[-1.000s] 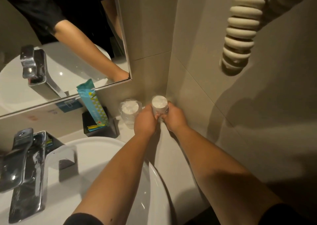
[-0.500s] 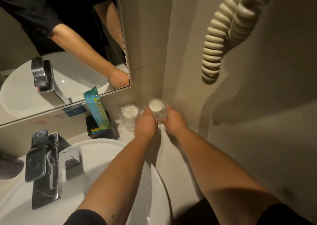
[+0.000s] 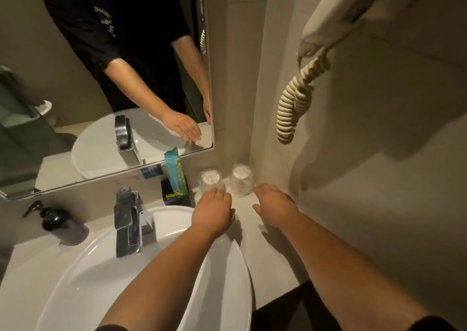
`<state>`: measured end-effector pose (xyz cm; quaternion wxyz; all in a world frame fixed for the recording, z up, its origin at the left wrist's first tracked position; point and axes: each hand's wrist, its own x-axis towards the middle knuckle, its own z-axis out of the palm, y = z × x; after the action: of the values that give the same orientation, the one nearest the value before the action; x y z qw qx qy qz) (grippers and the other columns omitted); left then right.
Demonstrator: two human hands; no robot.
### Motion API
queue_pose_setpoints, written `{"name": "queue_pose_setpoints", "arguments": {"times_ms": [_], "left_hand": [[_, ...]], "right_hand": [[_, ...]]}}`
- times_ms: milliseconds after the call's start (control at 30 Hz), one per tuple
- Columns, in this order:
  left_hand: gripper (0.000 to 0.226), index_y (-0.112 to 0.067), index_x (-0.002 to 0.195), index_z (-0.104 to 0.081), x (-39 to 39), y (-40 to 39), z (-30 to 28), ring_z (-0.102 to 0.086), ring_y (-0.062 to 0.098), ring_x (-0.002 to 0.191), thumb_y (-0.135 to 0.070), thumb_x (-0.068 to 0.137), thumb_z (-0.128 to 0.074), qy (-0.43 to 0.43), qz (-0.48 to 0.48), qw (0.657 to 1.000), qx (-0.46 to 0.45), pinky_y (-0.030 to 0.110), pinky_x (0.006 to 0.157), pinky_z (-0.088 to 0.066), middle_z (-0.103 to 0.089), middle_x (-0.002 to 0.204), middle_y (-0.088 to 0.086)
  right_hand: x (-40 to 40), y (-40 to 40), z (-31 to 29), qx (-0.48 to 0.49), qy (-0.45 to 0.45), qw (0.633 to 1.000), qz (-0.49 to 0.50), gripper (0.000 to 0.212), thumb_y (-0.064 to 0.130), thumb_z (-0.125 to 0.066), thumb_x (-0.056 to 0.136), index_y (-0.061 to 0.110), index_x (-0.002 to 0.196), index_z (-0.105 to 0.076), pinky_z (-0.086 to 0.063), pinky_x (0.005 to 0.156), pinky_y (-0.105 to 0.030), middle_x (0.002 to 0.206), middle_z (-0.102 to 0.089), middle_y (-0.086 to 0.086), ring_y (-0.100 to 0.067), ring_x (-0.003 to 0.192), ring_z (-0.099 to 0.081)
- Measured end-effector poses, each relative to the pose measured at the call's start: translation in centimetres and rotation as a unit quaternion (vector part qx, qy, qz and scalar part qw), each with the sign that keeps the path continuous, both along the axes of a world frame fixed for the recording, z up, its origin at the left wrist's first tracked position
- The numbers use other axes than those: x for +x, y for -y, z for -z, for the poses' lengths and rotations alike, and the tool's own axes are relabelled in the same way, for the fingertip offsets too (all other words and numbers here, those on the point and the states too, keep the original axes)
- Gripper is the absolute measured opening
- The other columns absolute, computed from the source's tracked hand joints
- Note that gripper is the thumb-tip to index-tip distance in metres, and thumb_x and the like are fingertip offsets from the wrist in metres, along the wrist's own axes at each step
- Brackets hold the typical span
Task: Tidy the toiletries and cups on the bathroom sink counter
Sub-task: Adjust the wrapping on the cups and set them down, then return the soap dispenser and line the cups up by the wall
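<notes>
Two clear wrapped cups stand upside down side by side in the back corner of the counter: the left cup point(image 3: 210, 179) and the right cup point(image 3: 241, 179). My left hand point(image 3: 212, 212) hovers just in front of the left cup, fingers relaxed, fingertips near its base. My right hand point(image 3: 274, 205) is to the right of the right cup, fingers spread and holding nothing. A teal toiletry packet point(image 3: 177, 172) stands in a black holder point(image 3: 177, 195) left of the cups.
A white basin point(image 3: 75, 280) with a chrome faucet point(image 3: 127, 222) fills the lower left. A dark soap pump bottle point(image 3: 60, 223) sits at the far left. A mirror point(image 3: 75, 78) hangs above, and a coiled hairdryer cord point(image 3: 295, 103) dangles on the right wall.
Both hands let go of the right cup, which now stands in the corner, and drew back toward me. The camera tilted up and away.
</notes>
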<state>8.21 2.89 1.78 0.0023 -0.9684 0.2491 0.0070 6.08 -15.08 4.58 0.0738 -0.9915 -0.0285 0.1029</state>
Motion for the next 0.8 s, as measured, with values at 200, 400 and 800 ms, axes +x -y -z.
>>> {"name": "queue_pose_setpoints", "arguments": {"times_ms": [200, 400, 800], "left_hand": [[0.044, -0.010, 0.118, -0.052, -6.4, -2.6, -1.7, -0.046, 0.031, 0.115, -0.044, 0.093, -0.038, 0.031, -0.043, 0.998, 0.031, 0.040, 0.100, -0.036, -0.056, 0.121, 0.012], [0.050, -0.013, 0.128, -0.048, -12.0, -4.0, -2.5, -0.044, 0.030, 0.125, -0.048, 0.094, -0.038, 0.016, -0.108, 0.993, 0.039, 0.044, 0.110, -0.031, -0.052, 0.132, 0.011], [0.045, -0.015, 0.125, -0.051, -18.1, -6.2, -4.0, -0.048, 0.024, 0.117, -0.045, 0.094, -0.040, 0.039, -0.165, 0.985, 0.013, 0.037, 0.105, -0.036, -0.056, 0.127, 0.005]], "right_hand": [[-3.7, -1.0, -1.0, -0.043, 0.002, 0.996, -0.078, 0.057, 0.041, -0.046, 0.096, 0.014, 0.145, -0.034, -0.029, 0.113, -0.038, 0.151, -0.037, -0.009, -0.028, 0.140, -0.033], [-7.2, -2.5, -1.3, -0.037, 0.018, 0.989, -0.144, 0.060, 0.043, -0.046, 0.096, 0.013, 0.146, -0.034, -0.027, 0.116, -0.038, 0.152, -0.035, -0.011, -0.029, 0.142, -0.029], [-11.0, -4.9, -2.2, -0.028, 0.027, 0.980, -0.196, 0.060, 0.045, -0.046, 0.094, 0.015, 0.145, -0.036, -0.032, 0.114, -0.040, 0.148, -0.041, -0.009, -0.028, 0.138, -0.034]]}}
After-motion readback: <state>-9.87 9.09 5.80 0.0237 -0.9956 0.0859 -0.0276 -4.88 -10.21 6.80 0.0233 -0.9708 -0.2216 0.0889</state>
